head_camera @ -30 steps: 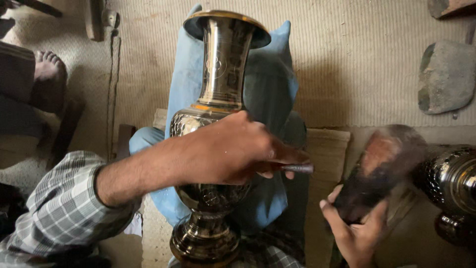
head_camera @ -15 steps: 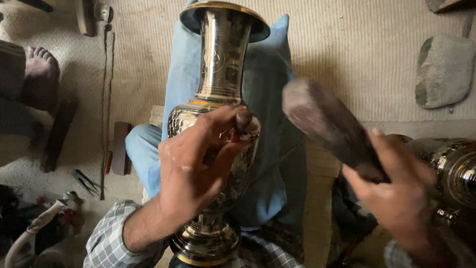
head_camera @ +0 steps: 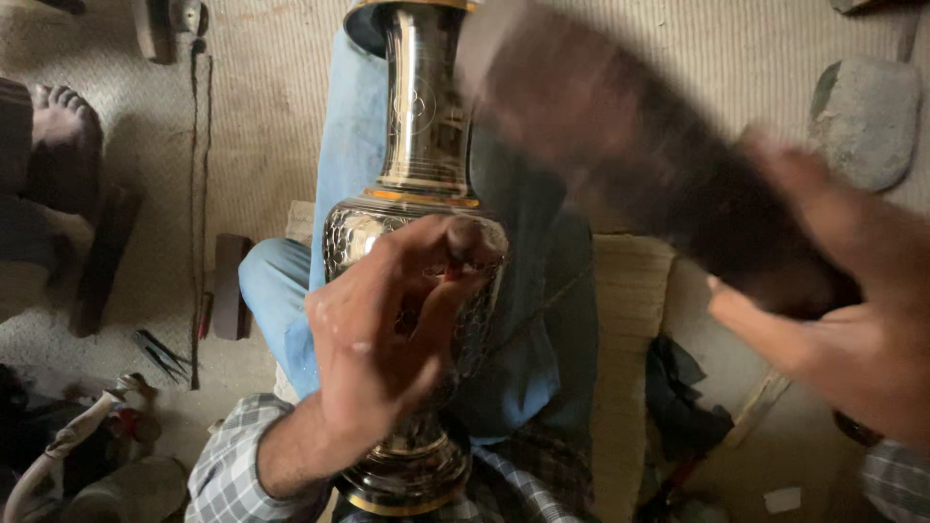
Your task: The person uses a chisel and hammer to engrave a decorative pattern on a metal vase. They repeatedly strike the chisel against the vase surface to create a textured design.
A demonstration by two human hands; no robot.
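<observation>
The left hand (head_camera: 387,339) rests on the belly of the engraved metal vase (head_camera: 417,223), fingertips pinching a small tool against it; the vase lies along the blue-trousered leg (head_camera: 339,194); the right hand (head_camera: 852,310) grips a blurred dark mallet (head_camera: 630,155), raised beside the vase's neck.

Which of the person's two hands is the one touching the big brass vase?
The left hand: its fingertips press a small tool against the brass vase. The right hand is away from it, swinging a dark, blurred mallet.
</observation>
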